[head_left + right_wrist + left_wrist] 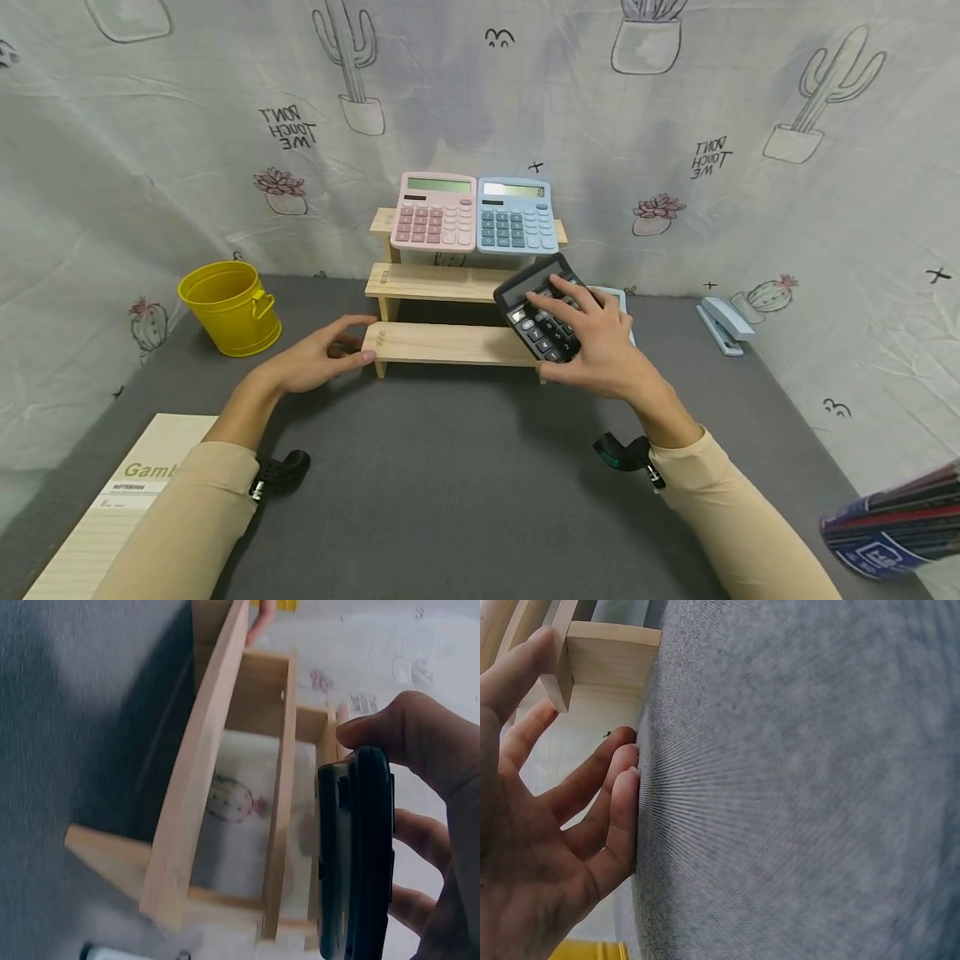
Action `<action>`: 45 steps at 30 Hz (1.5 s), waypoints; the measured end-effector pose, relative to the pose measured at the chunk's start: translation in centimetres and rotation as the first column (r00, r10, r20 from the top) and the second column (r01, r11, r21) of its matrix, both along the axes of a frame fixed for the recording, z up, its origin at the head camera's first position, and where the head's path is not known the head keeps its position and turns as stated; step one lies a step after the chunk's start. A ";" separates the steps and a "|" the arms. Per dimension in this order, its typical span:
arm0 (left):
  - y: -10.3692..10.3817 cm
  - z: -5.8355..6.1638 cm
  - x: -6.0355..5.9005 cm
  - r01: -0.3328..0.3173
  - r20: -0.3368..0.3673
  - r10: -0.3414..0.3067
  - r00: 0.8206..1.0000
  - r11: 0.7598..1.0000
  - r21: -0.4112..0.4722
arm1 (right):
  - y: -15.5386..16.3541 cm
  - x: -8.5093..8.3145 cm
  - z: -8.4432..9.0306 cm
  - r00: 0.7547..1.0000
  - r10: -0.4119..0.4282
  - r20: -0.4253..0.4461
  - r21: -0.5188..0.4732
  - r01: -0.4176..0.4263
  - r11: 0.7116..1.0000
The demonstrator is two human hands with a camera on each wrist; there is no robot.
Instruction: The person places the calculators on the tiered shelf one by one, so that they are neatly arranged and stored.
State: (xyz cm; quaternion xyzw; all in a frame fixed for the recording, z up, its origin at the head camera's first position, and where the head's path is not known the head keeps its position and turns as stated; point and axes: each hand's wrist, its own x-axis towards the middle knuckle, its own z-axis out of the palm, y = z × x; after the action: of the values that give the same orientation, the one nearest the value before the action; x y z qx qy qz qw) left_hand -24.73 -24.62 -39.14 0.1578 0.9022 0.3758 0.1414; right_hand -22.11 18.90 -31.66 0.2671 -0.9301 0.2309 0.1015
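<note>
A stepped wooden shelf (442, 342) stands on the grey mat (465, 467) by the back wall. On its top step lean a pink calculator (435, 212) and a blue calculator (515, 215). My right hand (600, 342) grips a black calculator (534, 321) from above, tilted over the right end of the lower steps. In the right wrist view the black calculator (356, 855) shows edge-on beside the shelf (202, 795), thumb and fingers around it. My left hand (318, 358) touches the left end of the bottom step with relaxed fingers; in the left wrist view its fingers (615, 795) lie against the mat below the shelf (607, 656).
A yellow bucket (228, 307) stands at the back left. A lined notebook (112, 517) lies at the front left. At the back right sits a pale blue stapler (722, 323), and a stack of books (892, 525) juts in at the front right. A pale object (617, 293) lies behind my right hand.
</note>
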 end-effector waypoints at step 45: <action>-0.1 0.1 0.0 -0.006 0.020 0.005 1.000 1.000 0.020 | -12.9 -4.1 0.7 0.991 -0.068 0.115 0.096 0.057 0.994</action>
State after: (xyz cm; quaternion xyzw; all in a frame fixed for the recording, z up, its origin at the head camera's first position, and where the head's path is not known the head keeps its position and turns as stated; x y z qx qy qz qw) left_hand -24.74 -24.73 -39.09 0.1530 0.8974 0.3867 0.1476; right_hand -26.24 6.03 -30.93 0.2281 -0.9521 0.1997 0.0412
